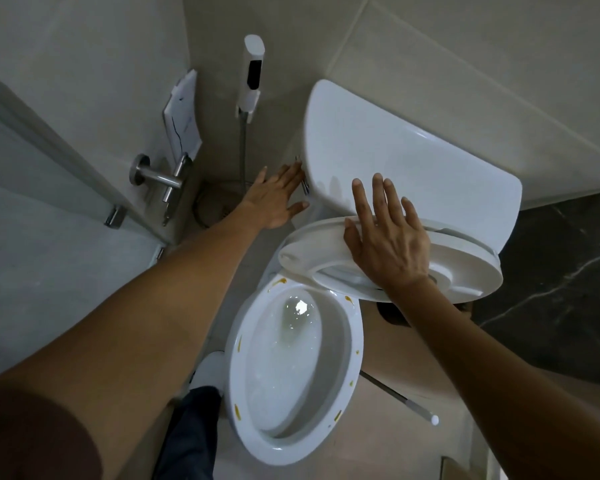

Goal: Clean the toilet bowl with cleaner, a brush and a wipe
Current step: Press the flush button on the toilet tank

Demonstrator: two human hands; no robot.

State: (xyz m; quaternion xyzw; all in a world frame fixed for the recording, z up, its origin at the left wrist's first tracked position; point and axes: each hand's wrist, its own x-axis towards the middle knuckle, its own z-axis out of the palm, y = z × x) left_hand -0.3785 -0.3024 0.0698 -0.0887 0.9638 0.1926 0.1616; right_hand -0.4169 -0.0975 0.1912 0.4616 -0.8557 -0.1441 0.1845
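Right hand (387, 237) flat, fingers spread on raised lid (465, 268), mid-right. Left hand (274, 199) spread, fingertips at flush lever (303, 178), contact unclear. Bowl (291, 372) open, lower centre; brush handle (400, 398) partly hidden.

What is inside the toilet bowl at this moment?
The toilet bowl holds water at its bottom, and its rim carries yellow-orange streaks. No brush or wipe is inside. The raised seat and lid cover the bowl's rear part.
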